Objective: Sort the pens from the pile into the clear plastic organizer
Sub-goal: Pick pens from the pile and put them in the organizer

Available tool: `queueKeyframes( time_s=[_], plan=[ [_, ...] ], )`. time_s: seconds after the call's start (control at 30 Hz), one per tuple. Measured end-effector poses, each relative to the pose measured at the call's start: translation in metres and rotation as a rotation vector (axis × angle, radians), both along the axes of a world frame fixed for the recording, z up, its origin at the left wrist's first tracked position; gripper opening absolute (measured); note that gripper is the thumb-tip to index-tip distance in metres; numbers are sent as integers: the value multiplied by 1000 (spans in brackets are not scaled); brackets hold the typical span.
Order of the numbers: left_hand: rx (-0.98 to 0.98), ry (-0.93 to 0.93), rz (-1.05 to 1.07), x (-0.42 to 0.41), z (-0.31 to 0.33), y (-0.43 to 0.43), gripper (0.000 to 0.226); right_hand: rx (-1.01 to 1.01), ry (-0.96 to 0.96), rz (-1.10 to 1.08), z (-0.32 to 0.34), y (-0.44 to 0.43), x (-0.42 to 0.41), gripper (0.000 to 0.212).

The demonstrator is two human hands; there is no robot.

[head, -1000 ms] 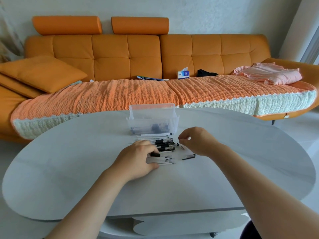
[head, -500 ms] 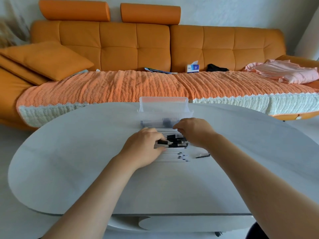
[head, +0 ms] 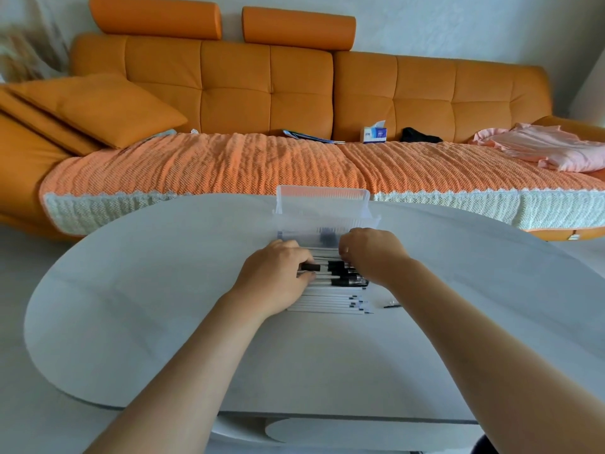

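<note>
Gripping pen (head: 310, 267), left hand (head: 275, 280); right hand (head: 373, 253) on pile (head: 327, 298), grip unclear; tissue-box (head: 375, 135) print illegible.

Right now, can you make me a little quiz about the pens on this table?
1. True or false: the clear organizer stands past the pens, on the side of the sofa.
2. Of the left hand and the right hand, how many are down at the pens? A. two B. one C. none
3. Fill in: the sofa's colour is ___.
Key: 1 true; 2 A; 3 orange.
</note>
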State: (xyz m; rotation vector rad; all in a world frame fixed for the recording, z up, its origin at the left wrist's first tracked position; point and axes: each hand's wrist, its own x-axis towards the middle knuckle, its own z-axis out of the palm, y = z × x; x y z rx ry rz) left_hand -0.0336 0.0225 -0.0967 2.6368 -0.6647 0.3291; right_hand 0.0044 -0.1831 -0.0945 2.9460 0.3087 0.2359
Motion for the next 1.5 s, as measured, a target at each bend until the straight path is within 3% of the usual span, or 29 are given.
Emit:
queueKeyframes(
  time_s=[0.2,0.4,0.6,0.77,0.93,1.2,1.5],
  plan=[
    [-19,-31,10,0,2,1,19,27,-112,28,-1,-3,-2,15],
    [-61,-217,51,1,8,5,40,357,-96,141,17,-5,-25,8],
    [-151,-212,79,-2,7,2,11,584,-39,183,17,-10,-48,8],
    [-181,-125,78,-8,9,-3,10,741,66,142,15,-17,-60,19],
    [-142,-30,109,-14,10,-7,33,790,45,67,11,-36,-71,19],
    [-132,-37,136,-15,8,-13,17,833,-3,-8,12,-53,-83,18],
    [-161,17,108,-23,10,-19,21,835,5,19,14,-61,-90,18]
  ],
)
